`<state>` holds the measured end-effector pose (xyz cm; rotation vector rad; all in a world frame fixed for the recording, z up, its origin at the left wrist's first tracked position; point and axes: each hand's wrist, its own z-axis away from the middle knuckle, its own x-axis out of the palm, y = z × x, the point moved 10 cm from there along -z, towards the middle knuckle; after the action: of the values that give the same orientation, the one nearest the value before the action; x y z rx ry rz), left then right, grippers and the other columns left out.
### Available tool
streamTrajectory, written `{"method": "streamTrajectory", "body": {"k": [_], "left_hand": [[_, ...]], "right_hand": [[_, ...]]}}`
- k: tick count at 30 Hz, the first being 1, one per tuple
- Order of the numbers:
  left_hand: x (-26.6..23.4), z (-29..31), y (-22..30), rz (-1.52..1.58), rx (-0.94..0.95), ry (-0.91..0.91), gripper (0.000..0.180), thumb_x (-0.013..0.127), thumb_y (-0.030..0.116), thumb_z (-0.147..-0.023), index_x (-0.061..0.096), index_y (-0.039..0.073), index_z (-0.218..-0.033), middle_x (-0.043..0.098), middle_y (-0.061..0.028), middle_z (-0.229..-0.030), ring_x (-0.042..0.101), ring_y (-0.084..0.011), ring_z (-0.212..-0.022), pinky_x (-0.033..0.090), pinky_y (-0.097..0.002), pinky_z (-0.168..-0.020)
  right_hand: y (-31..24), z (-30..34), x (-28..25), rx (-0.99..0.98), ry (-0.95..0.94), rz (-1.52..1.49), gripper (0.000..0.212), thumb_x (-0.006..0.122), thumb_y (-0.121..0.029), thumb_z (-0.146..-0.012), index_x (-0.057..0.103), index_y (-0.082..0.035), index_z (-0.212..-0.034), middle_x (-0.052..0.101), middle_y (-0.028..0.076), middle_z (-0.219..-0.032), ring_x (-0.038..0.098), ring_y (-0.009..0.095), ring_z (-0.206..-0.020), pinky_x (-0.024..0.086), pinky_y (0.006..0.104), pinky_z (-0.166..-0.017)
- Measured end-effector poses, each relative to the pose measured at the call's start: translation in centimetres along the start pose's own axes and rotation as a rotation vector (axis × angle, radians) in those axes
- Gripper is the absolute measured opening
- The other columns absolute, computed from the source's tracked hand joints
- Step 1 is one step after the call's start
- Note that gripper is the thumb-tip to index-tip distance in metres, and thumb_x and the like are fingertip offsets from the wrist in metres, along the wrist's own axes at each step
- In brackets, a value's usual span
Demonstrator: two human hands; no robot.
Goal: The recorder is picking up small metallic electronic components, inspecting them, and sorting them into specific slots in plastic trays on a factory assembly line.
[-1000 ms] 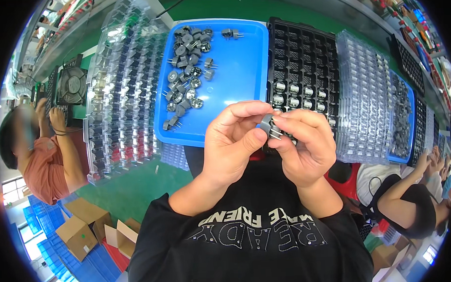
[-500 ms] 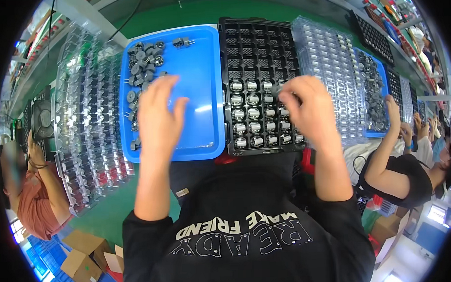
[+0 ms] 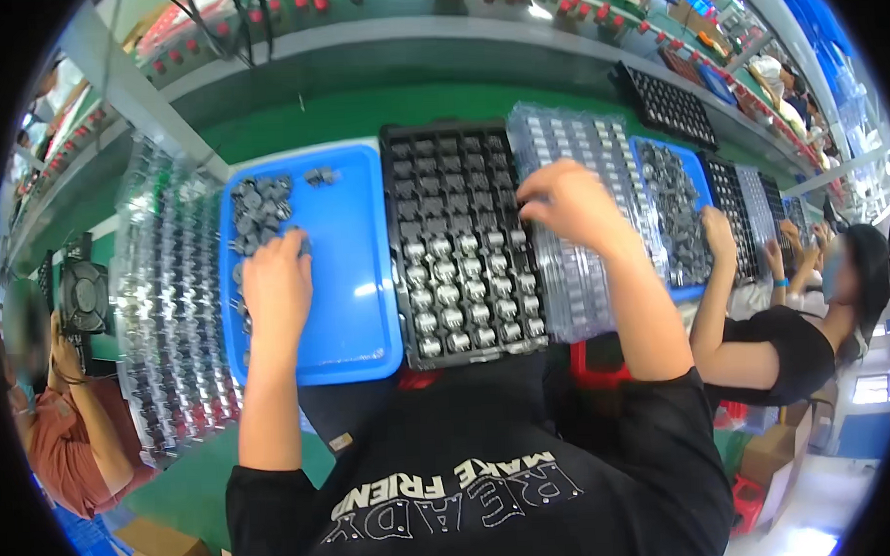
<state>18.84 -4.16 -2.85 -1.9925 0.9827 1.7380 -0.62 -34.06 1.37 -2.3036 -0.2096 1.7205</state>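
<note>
At the left, the stacked clear plastic trays (image 3: 167, 307) stand beside the blue tray (image 3: 345, 291). In it, the gray pinned components (image 3: 260, 201) lie heaped along the left side. The left hand (image 3: 276, 272), spread over this tray half a second ago, now has its fingers bent down at the heap's right edge; a gray part shows by the fingertips, but whether it is gripped cannot be told. Next comes the black compartment tray (image 3: 449, 180), its nearer rows filled with silver-faced components (image 3: 449, 293), between the two hands. The right hand (image 3: 575, 205), earlier over those compartments with a gray part, has shifted to the tray's right edge, loosely open, thumb and forefinger slightly apart, partly covering the right-hand clear trays (image 3: 575, 298).
</note>
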Motion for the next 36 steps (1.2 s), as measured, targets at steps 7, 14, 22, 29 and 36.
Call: {"method": "streamTrajectory", "body": {"k": [7, 14, 22, 29, 36], "left_hand": [[-2.2, 2.5, -1.8, 0.535, -0.097, 0.211, 0.026, 0.058, -0.004, -0.081, 0.073, 0.004, -0.1, 0.065, -0.0135, -0.095, 0.063, -0.0243, -0.081, 0.05, -0.0325, -0.072], [2.3, 5.4, -3.0, 1.259, -0.414, -0.012, 0.02, 0.066, -0.005, -0.089, 0.062, 0.003, -0.107, 0.062, 0.0015, -0.09, 0.053, -0.0035, -0.079, 0.042, -0.0207, -0.066], [1.4, 6.4, -0.9, 1.495, -0.437, 0.019, 0.019, 0.063, -0.002, -0.094, 0.063, 0.0, -0.113, 0.067, -0.0099, -0.117, 0.063, -0.0098, -0.09, 0.05, -0.0234, -0.074], [0.8, 6.7, 0.9, 1.732, -0.436, -0.12, 0.037, 0.062, 0.003, -0.096, 0.06, -0.003, -0.133, 0.065, -0.0099, -0.12, 0.064, -0.0152, -0.092, 0.053, -0.0281, -0.077], [-2.7, 7.5, 2.2, 2.012, -0.273, -0.169, 0.038, 0.065, 0.013, -0.099, 0.058, 0.0, -0.134, 0.065, -0.0147, -0.123, 0.068, -0.0188, -0.096, 0.057, -0.0321, -0.082]], "right_hand": [[20.8, 4.0, -5.0, 0.905, 0.392, 0.118, 0.035, 0.08, -0.032, -0.078, 0.067, -0.002, -0.09, 0.073, 0.018, -0.09, 0.07, 0.036, -0.091, 0.054, 0.0442, -0.083], [22.9, 5.4, -5.2, 0.826, 0.509, 0.027, 0.017, 0.072, -0.02, -0.083, 0.07, -0.004, -0.09, 0.074, 0.014, -0.087, 0.072, 0.032, -0.084, 0.055, 0.0407, -0.079], [20.5, 4.5, -4.9, 0.729, 0.36, -0.117, 0.017, 0.074, -0.012, -0.081, 0.074, -0.004, -0.096, 0.074, 0.011, -0.089, 0.07, 0.025, -0.081, 0.054, 0.0369, -0.079], [18.1, 2.1, -5.1, 0.424, 0.354, 0.042, 0.017, 0.076, -0.01, -0.081, 0.068, -0.001, -0.093, 0.066, 0.014, -0.092, 0.066, 0.033, -0.089, 0.051, 0.0396, -0.082], [13.0, -0.1, -6.8, 0.396, 0.531, -0.09, 0.013, 0.072, -0.014, -0.09, 0.068, -0.004, -0.097, 0.071, 0.007, -0.077, 0.065, 0.015, -0.067, 0.052, 0.0318, -0.065]]}}
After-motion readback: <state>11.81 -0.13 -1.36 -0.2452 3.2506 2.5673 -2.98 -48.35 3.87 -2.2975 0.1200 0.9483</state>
